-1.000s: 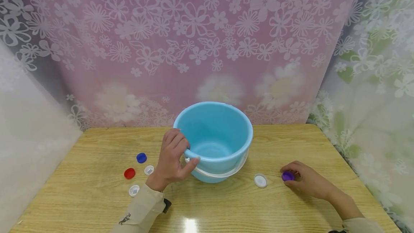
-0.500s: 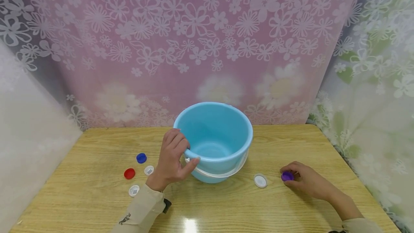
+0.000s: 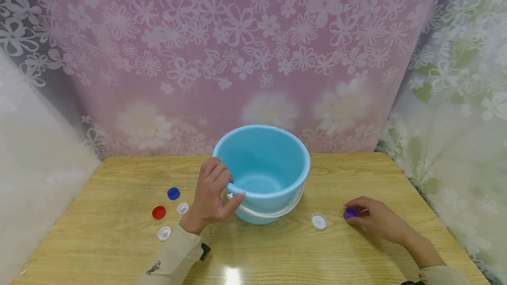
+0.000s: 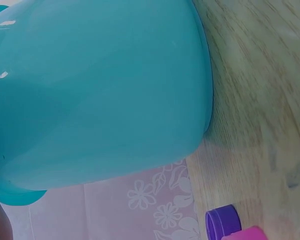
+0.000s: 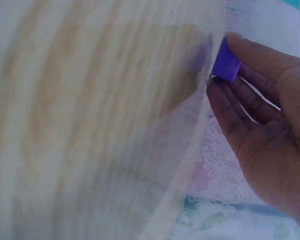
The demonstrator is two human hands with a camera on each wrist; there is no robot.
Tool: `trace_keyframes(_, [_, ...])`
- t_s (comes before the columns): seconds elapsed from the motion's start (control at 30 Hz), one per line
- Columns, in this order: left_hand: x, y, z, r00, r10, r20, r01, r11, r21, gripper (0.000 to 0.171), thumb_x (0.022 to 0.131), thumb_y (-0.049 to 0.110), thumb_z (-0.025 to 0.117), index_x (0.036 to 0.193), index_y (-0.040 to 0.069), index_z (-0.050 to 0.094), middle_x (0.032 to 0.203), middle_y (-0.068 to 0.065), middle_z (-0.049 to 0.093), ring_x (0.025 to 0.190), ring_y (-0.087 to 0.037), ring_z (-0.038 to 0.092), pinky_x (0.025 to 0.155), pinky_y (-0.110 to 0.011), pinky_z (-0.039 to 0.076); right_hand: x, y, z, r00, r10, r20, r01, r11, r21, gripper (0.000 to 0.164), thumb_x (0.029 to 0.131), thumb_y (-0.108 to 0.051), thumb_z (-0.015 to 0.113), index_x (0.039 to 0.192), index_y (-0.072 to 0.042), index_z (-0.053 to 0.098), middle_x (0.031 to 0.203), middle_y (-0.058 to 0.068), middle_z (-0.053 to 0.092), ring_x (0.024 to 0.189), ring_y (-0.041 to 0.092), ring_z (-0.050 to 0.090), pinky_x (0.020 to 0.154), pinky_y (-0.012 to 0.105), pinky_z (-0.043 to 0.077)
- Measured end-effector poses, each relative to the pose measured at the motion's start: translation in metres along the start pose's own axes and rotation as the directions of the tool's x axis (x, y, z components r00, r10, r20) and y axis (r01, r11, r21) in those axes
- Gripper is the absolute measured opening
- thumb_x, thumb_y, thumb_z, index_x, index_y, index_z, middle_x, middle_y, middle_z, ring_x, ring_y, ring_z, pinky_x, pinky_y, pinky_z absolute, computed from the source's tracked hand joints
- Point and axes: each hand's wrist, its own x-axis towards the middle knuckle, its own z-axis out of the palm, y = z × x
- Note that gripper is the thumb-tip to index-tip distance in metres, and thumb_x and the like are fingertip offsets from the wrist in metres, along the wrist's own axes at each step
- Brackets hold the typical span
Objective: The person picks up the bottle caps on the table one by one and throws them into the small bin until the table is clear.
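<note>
- Leftmost, loose caps outboard of the left grip: red cap [image 3: 159, 212], blue cap [image 3: 173, 193], two white caps [image 3: 182, 208] [image 3: 164, 233], small plastic discs lying flat on the wood-grain table [image 3: 119, 241].
- Left hand [image 3: 211, 197] curls over the rim of the blue bucket [image 3: 263, 162], thumb on the white handle [image 3: 273, 211]; likely steadying it. Smooth glossy plastic, round, nothing inside.
- Another white cap [image 3: 318, 221] lies between bucket and right grip.
- Right hand [image 3: 376, 219] pinches the purple cap [image 3: 350, 213] [image 5: 226, 60] in its fingertips, just off the table.
</note>
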Motion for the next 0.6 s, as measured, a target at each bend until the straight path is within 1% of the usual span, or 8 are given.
trace_keyframes(0.1, [0.000, 0.000, 0.000, 1.000, 0.001, 0.004, -0.001, 1.000, -0.004, 0.041, 0.091, 0.049, 0.045, 0.069, 0.015, 0.037, 0.071, 0.001, 0.039, 0.081, -0.026, 0.044, 0.081, -0.046, 0.031, 0.001, -0.004, -0.002, 0.999, 0.009, -0.047, -0.009, 1.000, 0.012, 0.040, 0.088, -0.024, 0.069, 0.117, 0.003, 0.060, 0.105, 0.004, 0.060, 0.091, 0.018, 0.061, 0.074, 0.024, 0.051])
trace_keyframes(0.17, [0.000, 0.000, 0.000, 1.000, 0.001, 0.004, -0.001, 1.000, -0.005, 0.041, 0.091, 0.049, 0.045, 0.069, 0.015, 0.037, 0.072, 0.001, 0.039, 0.081, -0.026, 0.044, 0.081, -0.046, 0.031, 0.003, -0.007, -0.004, 0.996, 0.000, -0.088, 0.001, 1.000, 0.005, 0.040, 0.088, -0.023, 0.069, 0.117, 0.003, 0.060, 0.104, 0.003, 0.061, 0.091, 0.017, 0.061, 0.074, 0.024, 0.051])
trace_keyframes(0.27, [0.000, 0.000, 0.000, 1.000, 0.002, 0.002, -0.002, 1.000, -0.006, 0.041, 0.091, 0.049, 0.045, 0.069, 0.015, 0.037, 0.071, 0.001, 0.039, 0.080, -0.026, 0.044, 0.081, -0.046, 0.031, 0.006, -0.012, -0.008, 0.988, -0.033, -0.153, 0.028, 0.999, -0.033, 0.039, 0.088, -0.022, 0.068, 0.117, 0.003, 0.061, 0.103, 0.002, 0.061, 0.089, 0.016, 0.061, 0.074, 0.025, 0.052])
trace_keyframes(0.37, [0.000, -0.001, 0.000, 1.000, 0.002, 0.002, -0.002, 1.000, -0.003, 0.041, 0.091, 0.049, 0.045, 0.069, 0.015, 0.037, 0.071, 0.001, 0.039, 0.081, -0.026, 0.044, 0.081, -0.047, 0.031, 0.009, -0.017, -0.012, 0.977, -0.050, -0.208, 0.038, 0.997, -0.061, 0.037, 0.090, -0.021, 0.067, 0.118, 0.002, 0.061, 0.103, 0.002, 0.062, 0.089, 0.015, 0.061, 0.074, 0.026, 0.052])
trace_keyframes(0.6, [-0.001, -0.001, -0.001, 1.000, -0.001, 0.001, 0.001, 1.000, 0.002, 0.041, 0.090, 0.049, 0.045, 0.069, 0.015, 0.037, 0.071, 0.001, 0.039, 0.081, -0.026, 0.045, 0.081, -0.047, 0.032, 0.016, -0.029, -0.023, 0.948, -0.027, -0.318, 0.002, 0.997, -0.078, 0.039, 0.092, -0.026, 0.064, 0.123, -0.002, 0.060, 0.109, 0.012, 0.061, 0.092, 0.027, 0.063, 0.074, 0.027, 0.053])
